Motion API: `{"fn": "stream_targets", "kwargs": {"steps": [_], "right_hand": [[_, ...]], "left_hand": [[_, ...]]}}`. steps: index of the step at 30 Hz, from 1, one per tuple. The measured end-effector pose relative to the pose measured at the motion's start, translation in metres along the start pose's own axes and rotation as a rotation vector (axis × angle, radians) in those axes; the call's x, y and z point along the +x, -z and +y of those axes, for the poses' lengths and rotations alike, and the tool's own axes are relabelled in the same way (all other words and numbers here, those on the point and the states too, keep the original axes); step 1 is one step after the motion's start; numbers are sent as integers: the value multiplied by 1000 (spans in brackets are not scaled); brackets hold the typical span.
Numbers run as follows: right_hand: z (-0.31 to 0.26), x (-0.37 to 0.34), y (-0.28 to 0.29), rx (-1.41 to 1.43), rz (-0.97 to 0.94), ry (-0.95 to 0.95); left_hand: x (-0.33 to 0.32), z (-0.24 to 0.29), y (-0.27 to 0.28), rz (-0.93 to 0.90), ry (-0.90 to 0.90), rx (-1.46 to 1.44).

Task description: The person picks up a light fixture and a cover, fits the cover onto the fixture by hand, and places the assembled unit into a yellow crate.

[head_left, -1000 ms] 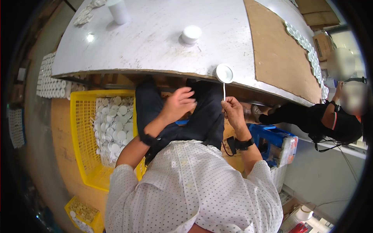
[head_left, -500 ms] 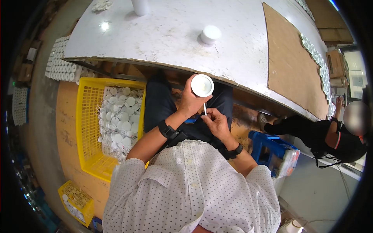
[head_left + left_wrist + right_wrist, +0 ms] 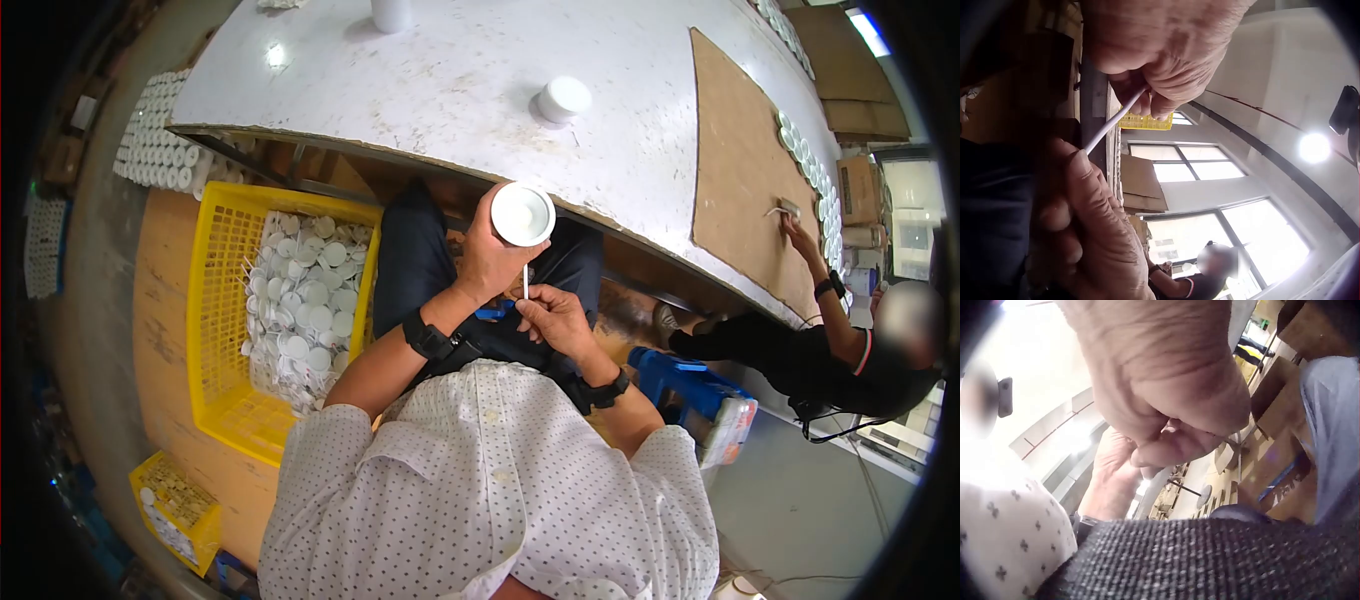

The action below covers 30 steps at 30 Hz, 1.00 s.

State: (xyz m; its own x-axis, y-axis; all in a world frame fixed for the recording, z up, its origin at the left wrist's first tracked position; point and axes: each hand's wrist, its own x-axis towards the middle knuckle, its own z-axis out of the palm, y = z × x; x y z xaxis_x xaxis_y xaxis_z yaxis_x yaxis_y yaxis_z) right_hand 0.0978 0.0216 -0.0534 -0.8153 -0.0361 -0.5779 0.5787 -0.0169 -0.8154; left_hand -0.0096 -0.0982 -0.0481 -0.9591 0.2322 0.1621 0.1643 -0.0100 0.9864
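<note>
In the head view my left hand (image 3: 482, 262) grips a white round cap-like piece (image 3: 523, 214) with a raised rim, its pale face turned up. Below the piece a thin white stem (image 3: 526, 282) runs down to my right hand (image 3: 554, 318), which pinches its lower end. Seen from the left wrist, the stem (image 3: 1110, 128) slants from the curled fingers of my left hand (image 3: 1160, 50) to the thumb and finger of my right hand (image 3: 1094, 219). Both hands are close together above the lap, by the table's edge. In the right wrist view, the right hand (image 3: 1166, 381) hides the stem.
A yellow crate (image 3: 225, 400) of white discs (image 3: 310, 290) stands on the left. On the white table (image 3: 450, 90) are a white round container (image 3: 564, 99) and brown cardboard (image 3: 740, 160). Another person (image 3: 820, 345) reaches over the cardboard at right, near a blue stool (image 3: 685, 385).
My empty left hand has moved in and taken hold of the round piece. The right hand has come lower and inward, still pinching the stem. The other person's arm now reaches over the cardboard.
</note>
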Motion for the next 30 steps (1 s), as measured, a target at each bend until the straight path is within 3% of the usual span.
{"fn": "stream_targets", "kwargs": {"steps": [4, 7, 8, 10, 11, 14, 17, 20, 24, 30], "right_hand": [[-8, -2, 3, -18, -98, 35], [-22, 1, 22, -79, -23, 122], [-28, 6, 31, -94, 68, 160], [-54, 22, 46, -87, 288, 305], [-68, 35, 56, -137, 441, 235], [-109, 75, 72, -155, 626, 354], [-134, 115, 86, -89, 621, 347], [-152, 140, 88, 10, 596, 261], [-153, 156, 87, -4, 540, 276], [-141, 152, 89, 191, 466, 335]], "left_hand": [[4, -7, 7, 34, 48, -116], [5, -5, 10, 51, 130, -165], [5, -6, 12, 53, 126, -167], [4, -8, 15, 29, 302, -183], [3, -8, 16, 22, 293, -186], [-1, -3, 19, -19, 247, -152], [-7, -3, 23, -10, 69, 25], [-13, -10, 30, -8, 128, 1], [-17, -12, 39, 3, 180, 4], [-19, -14, 40, -1, 177, 15]]}}
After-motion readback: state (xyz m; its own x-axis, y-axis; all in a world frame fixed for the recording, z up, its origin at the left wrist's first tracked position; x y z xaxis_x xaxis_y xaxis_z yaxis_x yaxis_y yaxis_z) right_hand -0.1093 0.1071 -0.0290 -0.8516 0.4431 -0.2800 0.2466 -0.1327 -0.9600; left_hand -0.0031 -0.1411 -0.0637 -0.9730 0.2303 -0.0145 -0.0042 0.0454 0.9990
